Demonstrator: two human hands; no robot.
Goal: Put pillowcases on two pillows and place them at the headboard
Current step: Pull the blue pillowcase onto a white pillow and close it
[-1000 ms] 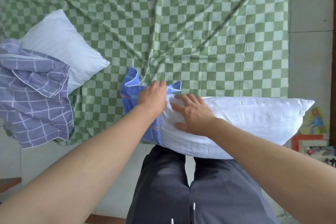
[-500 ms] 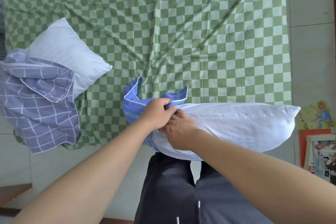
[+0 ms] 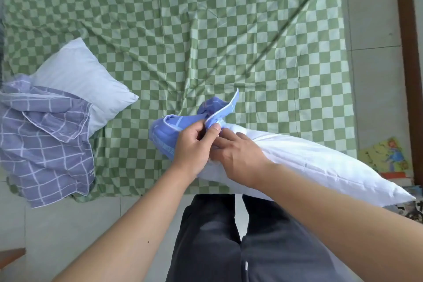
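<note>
Your left hand pinches the bunched blue pillowcase at its opening, thumb curled over the hem. Your right hand lies on the white pillow, fingers bent at its near corner — probably gripping it, though they're partly hidden. The pillow lies along the checked bed's near edge. Pale lettering runs along the pillowcase's band — too small to read. A second pillow lies left, under a grid-patterned case.

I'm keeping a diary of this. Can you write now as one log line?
step: casing first pillow | left hand: grips blue case | right hand: holds white pillow end | pillow mostly bare | second pillow: uncased, on bed
</note>
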